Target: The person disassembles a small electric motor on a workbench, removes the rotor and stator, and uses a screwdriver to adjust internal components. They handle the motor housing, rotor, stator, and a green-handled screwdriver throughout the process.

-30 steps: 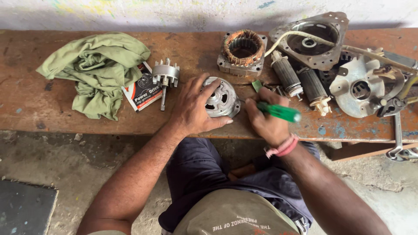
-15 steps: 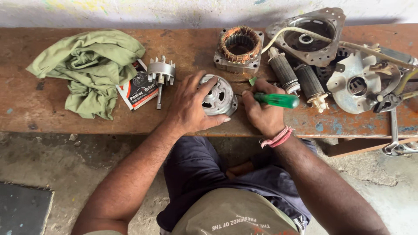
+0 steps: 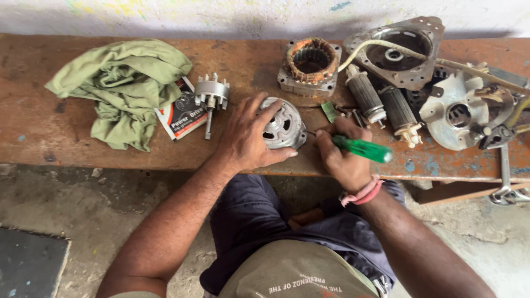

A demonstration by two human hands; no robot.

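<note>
My left hand (image 3: 247, 138) presses down on a round silver motor end cover (image 3: 282, 124) lying on the worn wooden bench (image 3: 66, 149), fingers spread over its left side. My right hand (image 3: 341, 156) grips a green-handled screwdriver (image 3: 361, 148), whose thin shaft points left at the cover's right edge. A pink band sits on my right wrist.
A crumpled green cloth (image 3: 121, 88), a small printed packet (image 3: 182, 115) and a rotor piece with a shaft (image 3: 211, 96) lie left. A copper-wound stator (image 3: 310, 65), two ribbed rotors (image 3: 381, 102) and metal housing plates (image 3: 406, 49) crowd the right. The bench's front edge runs just below my hands.
The view has shifted slightly. My right hand with the screwdriver has moved a little lower and leftward, closer to the cover; my left hand stays on the cover.
</note>
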